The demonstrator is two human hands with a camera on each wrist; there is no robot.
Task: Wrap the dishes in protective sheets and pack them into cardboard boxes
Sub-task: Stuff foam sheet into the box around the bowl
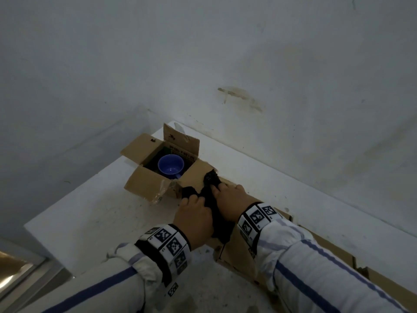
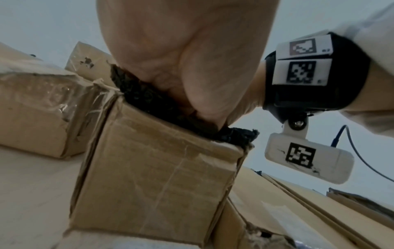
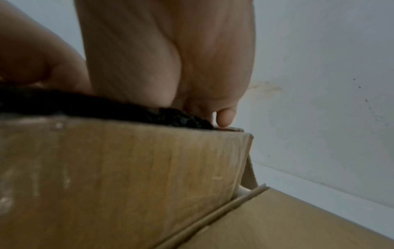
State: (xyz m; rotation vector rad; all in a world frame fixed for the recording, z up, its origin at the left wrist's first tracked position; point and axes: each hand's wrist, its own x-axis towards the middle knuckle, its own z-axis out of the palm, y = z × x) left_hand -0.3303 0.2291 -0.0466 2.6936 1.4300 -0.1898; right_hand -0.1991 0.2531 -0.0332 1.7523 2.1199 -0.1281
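Both hands rest on a black fabric sheet (image 1: 214,199) that lies across the top of a closed cardboard box (image 2: 157,176). The left hand (image 1: 195,220) presses the sheet from the near side, fingers bent down onto it; whether they pinch it cannot be told. The right hand (image 1: 228,197) lies just beside it, fingers spread over the sheet, and in the right wrist view one fingertip (image 3: 225,118) touches the box top at its far edge.

A second cardboard box (image 1: 155,168), flaps open, stands touching the closed box on its far left. A blue cup (image 1: 170,166) sits upright inside it. Loose clear tape hangs from its near flap.

Both boxes stand on a white counter (image 1: 90,213), speckled with marks. Flattened cardboard (image 1: 338,263) runs along the right side, against a stained white wall (image 1: 248,64). The counter's left edge (image 1: 74,193) lies well apart from the boxes, with bare counter between.
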